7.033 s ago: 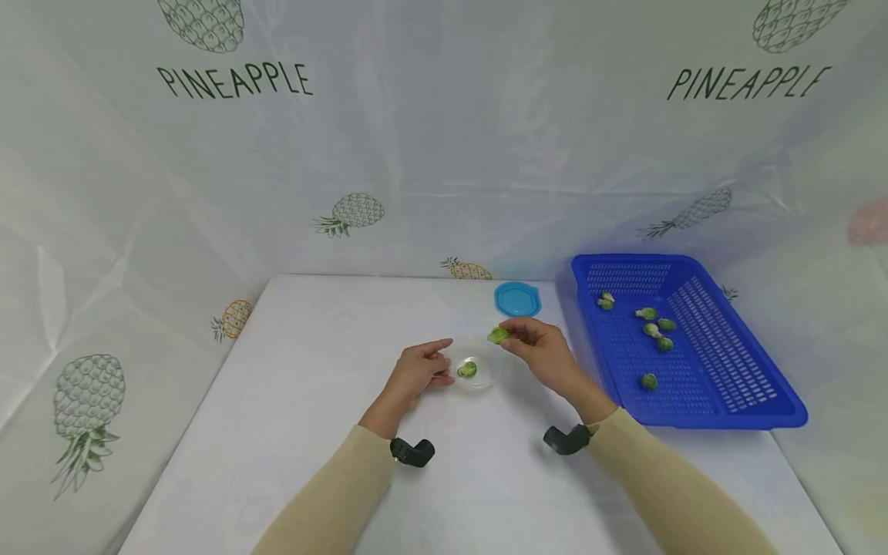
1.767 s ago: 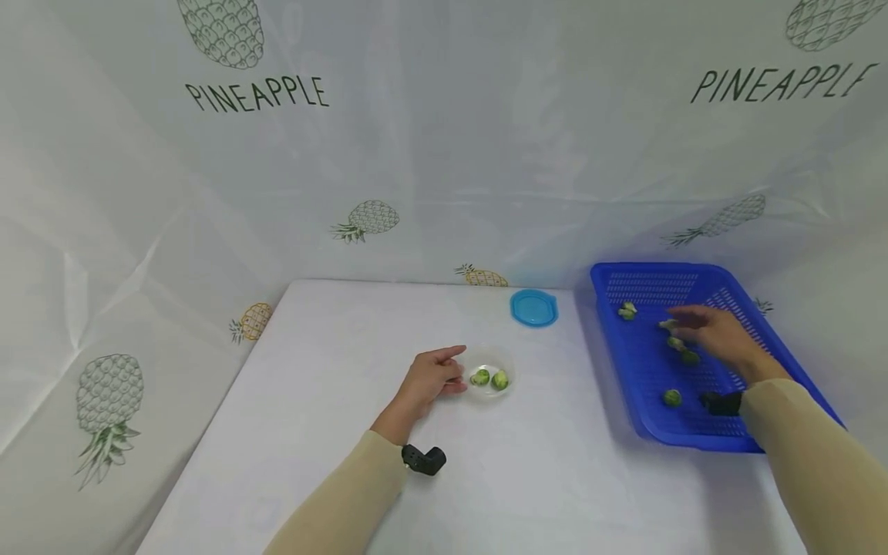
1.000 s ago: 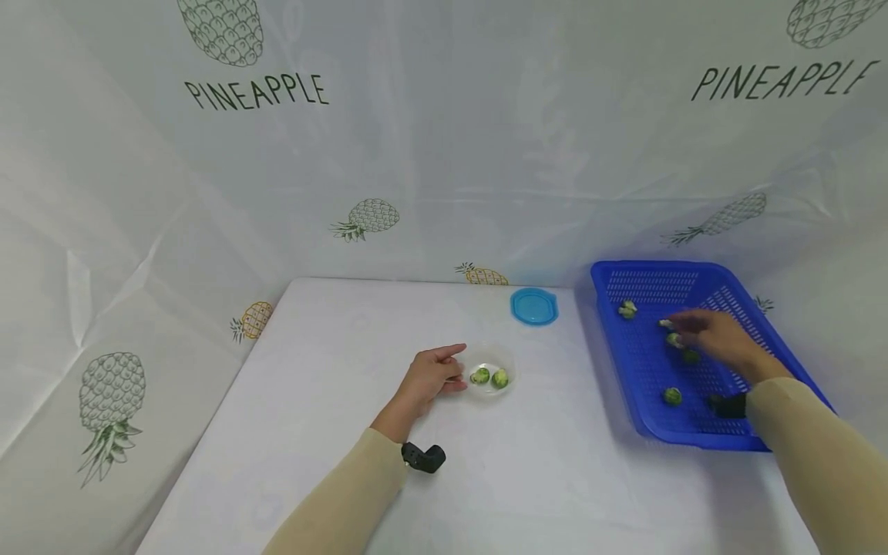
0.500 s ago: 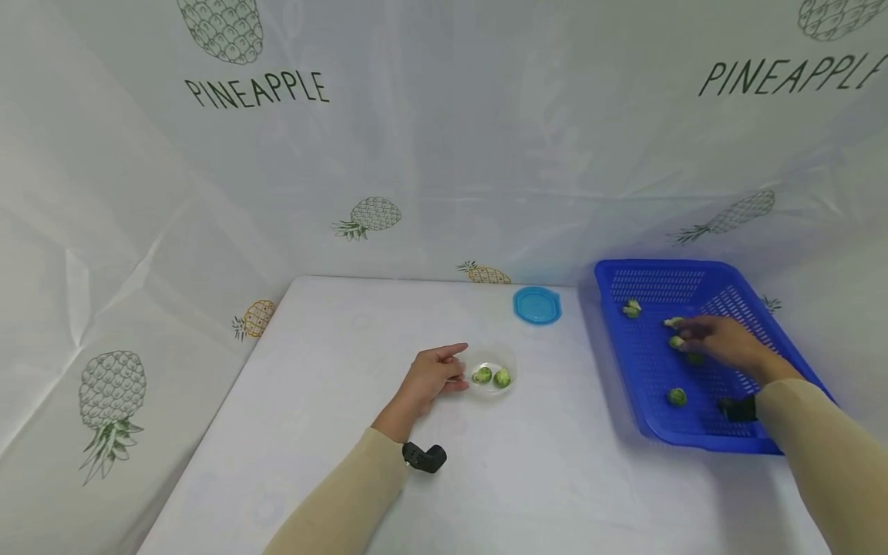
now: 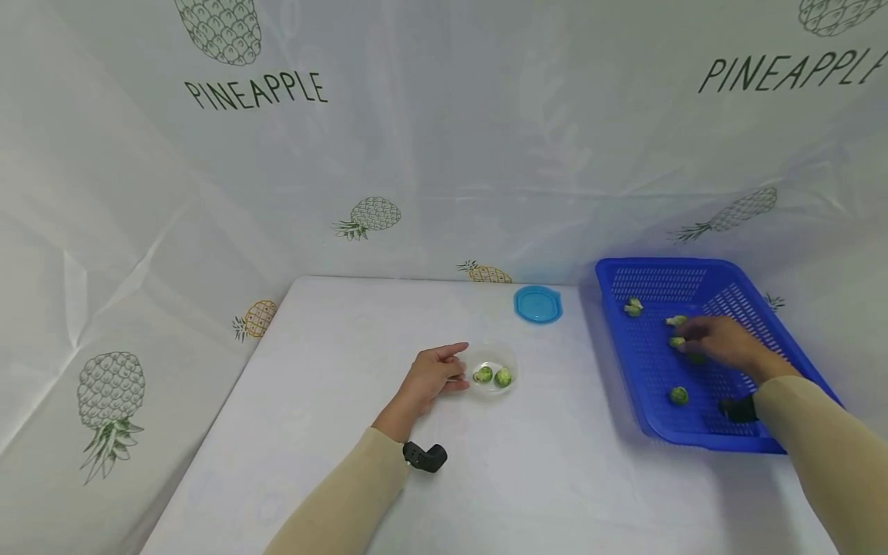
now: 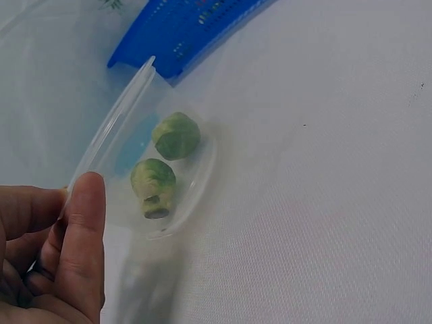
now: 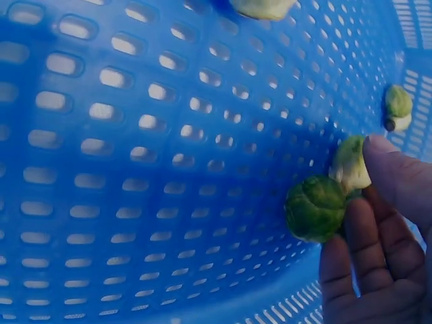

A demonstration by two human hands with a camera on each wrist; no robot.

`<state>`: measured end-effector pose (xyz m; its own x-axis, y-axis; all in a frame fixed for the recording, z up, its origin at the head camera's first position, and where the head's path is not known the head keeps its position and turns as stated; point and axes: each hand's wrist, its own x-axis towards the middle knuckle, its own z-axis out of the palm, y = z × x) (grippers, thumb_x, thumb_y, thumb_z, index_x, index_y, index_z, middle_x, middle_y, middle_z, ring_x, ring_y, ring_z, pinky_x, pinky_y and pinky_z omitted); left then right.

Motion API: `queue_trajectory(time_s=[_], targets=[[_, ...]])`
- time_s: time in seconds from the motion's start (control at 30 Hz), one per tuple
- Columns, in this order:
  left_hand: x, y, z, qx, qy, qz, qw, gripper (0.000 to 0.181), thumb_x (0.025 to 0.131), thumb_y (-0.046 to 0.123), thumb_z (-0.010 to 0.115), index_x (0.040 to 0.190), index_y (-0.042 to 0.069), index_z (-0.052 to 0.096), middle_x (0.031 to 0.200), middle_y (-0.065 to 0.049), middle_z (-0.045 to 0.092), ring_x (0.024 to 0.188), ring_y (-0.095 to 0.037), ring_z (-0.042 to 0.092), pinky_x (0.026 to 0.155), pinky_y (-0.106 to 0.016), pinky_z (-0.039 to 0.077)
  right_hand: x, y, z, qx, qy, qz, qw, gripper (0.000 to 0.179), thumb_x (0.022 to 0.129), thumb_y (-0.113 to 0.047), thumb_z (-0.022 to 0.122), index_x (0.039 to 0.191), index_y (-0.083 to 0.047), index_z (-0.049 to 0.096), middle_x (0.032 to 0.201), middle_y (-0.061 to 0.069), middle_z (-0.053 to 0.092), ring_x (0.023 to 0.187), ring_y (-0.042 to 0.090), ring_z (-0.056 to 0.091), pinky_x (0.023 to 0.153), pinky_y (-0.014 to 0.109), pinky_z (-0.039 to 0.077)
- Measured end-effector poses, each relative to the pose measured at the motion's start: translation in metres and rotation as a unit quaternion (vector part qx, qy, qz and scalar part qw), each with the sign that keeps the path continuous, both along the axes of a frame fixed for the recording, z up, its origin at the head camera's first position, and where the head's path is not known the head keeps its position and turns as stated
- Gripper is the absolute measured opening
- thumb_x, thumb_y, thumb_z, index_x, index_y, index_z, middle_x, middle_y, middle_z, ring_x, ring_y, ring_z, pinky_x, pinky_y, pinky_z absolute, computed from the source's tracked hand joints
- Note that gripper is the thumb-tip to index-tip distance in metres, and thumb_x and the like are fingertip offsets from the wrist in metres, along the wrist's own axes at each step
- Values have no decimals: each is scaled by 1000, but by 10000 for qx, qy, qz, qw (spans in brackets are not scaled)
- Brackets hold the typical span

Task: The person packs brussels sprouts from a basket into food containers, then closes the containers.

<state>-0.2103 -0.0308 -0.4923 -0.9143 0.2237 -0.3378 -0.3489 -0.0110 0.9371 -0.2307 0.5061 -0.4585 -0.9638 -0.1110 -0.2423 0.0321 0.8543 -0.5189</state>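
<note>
My left hand (image 5: 428, 375) pinches the rim of a small clear plastic bowl (image 6: 196, 209) between thumb and fingers. Two Brussels sprouts lie in the bowl, a trimmed-stem one (image 6: 153, 187) and a rounder one (image 6: 177, 136). Inside the blue basket (image 5: 627, 401), my right hand (image 5: 721, 341) has its thumb and fingers round a pale Brussels sprout (image 7: 351, 163), partly hidden by the thumb. A dark green sprout (image 7: 315, 208) sits against that one, close to the fingertips.
More sprouts lie in the basket: one at the back left (image 5: 633, 307), one behind the right hand (image 5: 676, 320), and one near the front (image 5: 678, 395). A blue lid (image 5: 537, 304) lies on the white table (image 5: 333, 339) behind the bowl. Patterned sheeting surrounds the table.
Seven seconds ago my right hand held a sprout beside the bowl, which contained one; now it contains two. The right hand has moved into the basket and lately shifted slightly. The left stays put.
</note>
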Motion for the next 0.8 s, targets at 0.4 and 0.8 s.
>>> queue_trajectory(time_s=[0.4, 0.8], targets=[[-1, -1, -3, -46, 59, -6, 10000, 47, 101, -2, 63, 147, 10, 64, 101, -5, 55, 87, -21, 70, 79, -29, 67, -3, -6, -3, 165, 42, 132, 9998, 55, 100, -22, 72, 138, 15, 56, 130, 39, 61, 110, 52, 66, 87, 65, 59], [0, -1, -2, 17, 58, -18, 10000, 48, 101, -4, 63, 147, 8, 63, 100, -5, 55, 84, -20, 69, 78, -29, 67, -4, -16, 0, 346, 120, 290, 9989, 38, 100, -23, 72, 126, 5, 68, 125, 31, 68, 110, 49, 66, 86, 63, 59]])
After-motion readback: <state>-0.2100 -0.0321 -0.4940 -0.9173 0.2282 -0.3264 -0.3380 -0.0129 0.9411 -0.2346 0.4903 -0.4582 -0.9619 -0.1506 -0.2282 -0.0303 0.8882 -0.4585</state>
